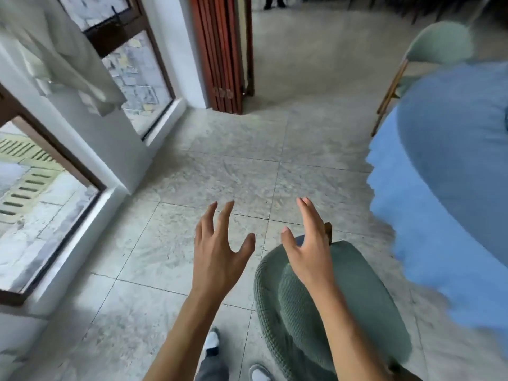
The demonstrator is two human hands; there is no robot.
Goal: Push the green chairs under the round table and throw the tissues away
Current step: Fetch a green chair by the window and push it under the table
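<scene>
So the biggest thing here is the pale tiled floor [220, 166], running everywhere under and ahead of both hands. Next up, the round table [453, 166] with its blue cloth, off to the right of the right hand and a bit further out. The cloth hangs down in ragged-looking folds, though that side is pretty blurred. Left of the left hand there's a white wall with dark-framed windows [137, 67], and straight ahead past the fingertips a folded red-brown door [220, 50].

One green chair [330, 303] sits directly under the right hand and forearm, its curved back just beside the cloth's hem. A second green chair [437, 42] is far ahead and to the right, on the far side of the table, only its back and a wooden leg showing.

The left hand [217, 257] hovers over bare floor, fingers spread and loose, holding nothing. The right hand [308, 248] is the same, relaxed and splayed above the near chair's back; can't tell if it's touching.

No tissues visible that I can make out.
</scene>
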